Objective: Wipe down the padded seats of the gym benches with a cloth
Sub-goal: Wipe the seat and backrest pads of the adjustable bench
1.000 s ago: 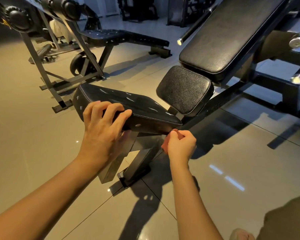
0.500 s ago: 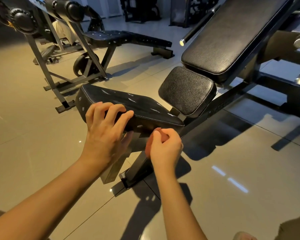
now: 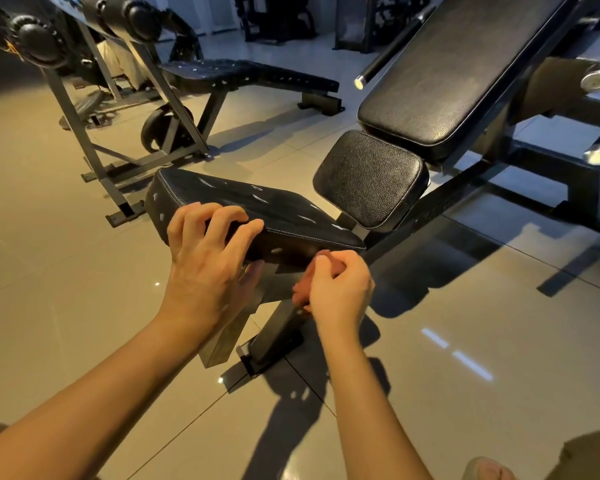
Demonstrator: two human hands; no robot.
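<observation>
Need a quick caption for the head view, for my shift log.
Wipe-down: left hand grips the front seat pad while the right hand holds an orange cloth at its near edge.

Shows only reddish scraps of cloth (image 3: 299,293) outside the curled right hand (image 3: 340,289); cuts off backrest (image 3: 465,71) at top edge.

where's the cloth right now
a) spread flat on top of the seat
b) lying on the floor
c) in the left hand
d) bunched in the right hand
D: the reddish cloth shows as a wad inside the curled fingers of the right hand at the near side of the seat pad, while the left hand grips only the pad's edge.
</observation>
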